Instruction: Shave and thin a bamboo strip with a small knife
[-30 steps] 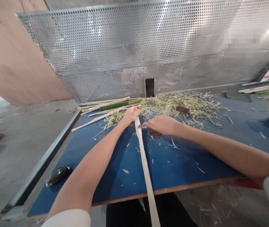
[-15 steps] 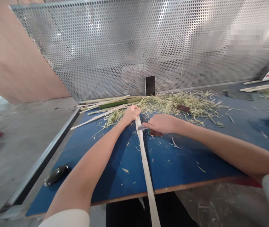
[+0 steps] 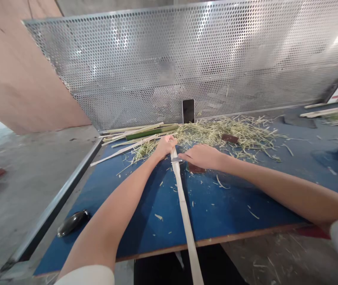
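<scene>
A long pale bamboo strip (image 3: 183, 209) runs from the middle of the blue table (image 3: 225, 209) down over its front edge. Closed around the strip's far end is my left hand (image 3: 166, 145). My right hand (image 3: 201, 155) is wrapped round a knife (image 3: 177, 160), whose short metal blade lies across the strip just below my left hand. The knife's handle is hidden in my fist. A dark red-brown block (image 3: 196, 168) sits under and beside my right hand.
A heap of pale shavings (image 3: 231, 132) spreads behind my hands, with another red-brown piece (image 3: 230, 138) on it. Bamboo strips (image 3: 127, 148) and a green piece (image 3: 145, 132) lie at the left. A phone (image 3: 188, 111) leans on the perforated metal screen (image 3: 127, 75). A dark shiny object (image 3: 73, 223) rests front left.
The camera view has shifted slightly. The blade still lies across the strip near my left hand, now more level. Both hands keep their grip.
</scene>
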`<state>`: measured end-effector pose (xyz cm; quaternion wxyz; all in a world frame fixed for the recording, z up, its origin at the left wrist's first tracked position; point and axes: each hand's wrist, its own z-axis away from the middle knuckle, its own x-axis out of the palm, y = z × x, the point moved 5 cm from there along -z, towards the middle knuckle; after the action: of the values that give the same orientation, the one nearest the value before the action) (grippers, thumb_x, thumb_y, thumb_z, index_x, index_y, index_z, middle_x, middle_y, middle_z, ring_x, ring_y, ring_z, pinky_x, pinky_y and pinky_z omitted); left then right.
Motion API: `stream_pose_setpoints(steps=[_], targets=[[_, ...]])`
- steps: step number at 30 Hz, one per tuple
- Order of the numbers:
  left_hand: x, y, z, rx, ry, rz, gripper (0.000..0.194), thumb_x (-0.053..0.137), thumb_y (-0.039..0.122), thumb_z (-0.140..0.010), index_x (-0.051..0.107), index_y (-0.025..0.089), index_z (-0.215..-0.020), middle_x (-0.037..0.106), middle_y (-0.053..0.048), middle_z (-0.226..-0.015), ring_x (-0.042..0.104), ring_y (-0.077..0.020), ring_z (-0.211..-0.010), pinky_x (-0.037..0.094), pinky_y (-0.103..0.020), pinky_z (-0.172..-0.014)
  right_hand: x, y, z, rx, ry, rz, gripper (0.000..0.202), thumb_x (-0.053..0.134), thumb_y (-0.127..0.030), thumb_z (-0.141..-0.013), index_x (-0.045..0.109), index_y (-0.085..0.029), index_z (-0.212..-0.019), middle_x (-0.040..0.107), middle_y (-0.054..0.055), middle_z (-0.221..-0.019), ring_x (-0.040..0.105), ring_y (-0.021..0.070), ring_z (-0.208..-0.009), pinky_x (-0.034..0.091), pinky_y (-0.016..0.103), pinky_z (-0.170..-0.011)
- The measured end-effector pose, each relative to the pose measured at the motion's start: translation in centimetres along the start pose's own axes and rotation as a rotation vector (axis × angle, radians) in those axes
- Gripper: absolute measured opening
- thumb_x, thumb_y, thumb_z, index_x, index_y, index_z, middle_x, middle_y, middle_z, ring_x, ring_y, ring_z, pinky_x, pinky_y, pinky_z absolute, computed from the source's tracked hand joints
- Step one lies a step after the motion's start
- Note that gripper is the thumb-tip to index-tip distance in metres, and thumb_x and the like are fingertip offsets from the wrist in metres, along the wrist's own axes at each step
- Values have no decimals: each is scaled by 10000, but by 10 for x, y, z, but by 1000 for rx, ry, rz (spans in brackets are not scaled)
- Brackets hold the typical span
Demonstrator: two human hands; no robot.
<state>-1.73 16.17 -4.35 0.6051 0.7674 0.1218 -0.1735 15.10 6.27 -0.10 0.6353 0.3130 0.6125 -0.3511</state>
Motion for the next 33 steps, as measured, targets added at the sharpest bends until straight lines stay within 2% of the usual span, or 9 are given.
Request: stream_pose_setpoints(steps=[3,6,8,11,13,21,27,33], targets=[[0,1,1,-5,-6,-10,278,799,322,-831,577,230,-691,516,48,-541,438,-139,-554,284,-305,-583,1,-7,3,-42,-23,-18,796,258,-596,-1215,785,-212,-758,757,131,-780,732,274,-773,485,411,-807],[1,3,2,-3,-12,-29,257,769,299,-841,579,230,-683,502,48,-532,423,-143,-562,284,-313,-591,0,-13,9,-98,-59,9,808,245,-583,-1219,782,-217,-737,771,129,-799,732,267,-770,473,403,-776],[0,6,3,2,-7,-32,246,746,268,-845,573,229,-675,502,46,-539,423,-143,-571,285,-317,-598,-2,-17,12,-127,-46,63,753,276,-553,-1224,820,-210,-832,791,134,-842,741,265,-786,465,392,-762],[0,8,4,-9,0,-33,233,724,247,-857,570,230,-682,498,47,-545,424,-144,-567,283,-323,-601,-6,-20,15,-126,9,192,655,305,-492,-1235,859,-182,-1074,820,164,-933,763,276,-828,459,385,-742],[-1,9,5,-14,-1,-41,227,715,243,-862,570,232,-687,488,50,-538,422,-145,-561,282,-326,-600,-6,-22,15,-112,8,258,661,282,-473,-1245,858,-167,-1135,827,179,-952,776,285,-847,453,384,-723],[-1,1,3,8,-1,-80,204,731,245,-854,592,232,-705,484,59,-539,418,-149,-570,285,-315,-609,-4,-24,14,-158,-19,262,674,292,-455,-1251,854,-160,-1023,825,177,-921,790,285,-855,450,365,-732],[1,3,3,13,13,-103,214,744,260,-840,598,229,-685,519,46,-566,468,-162,-613,311,-312,-628,-3,-17,12,-131,-46,217,767,258,-551,-1230,867,-170,-961,830,189,-944,789,307,-855,472,388,-755],[3,6,4,23,-5,-151,207,730,275,-829,588,235,-683,495,50,-554,447,-163,-600,305,-311,-621,-5,-7,5,-140,-131,138,841,227,-598,-1214,841,-194,-804,798,156,-819,755,294,-795,476,405,-778]])
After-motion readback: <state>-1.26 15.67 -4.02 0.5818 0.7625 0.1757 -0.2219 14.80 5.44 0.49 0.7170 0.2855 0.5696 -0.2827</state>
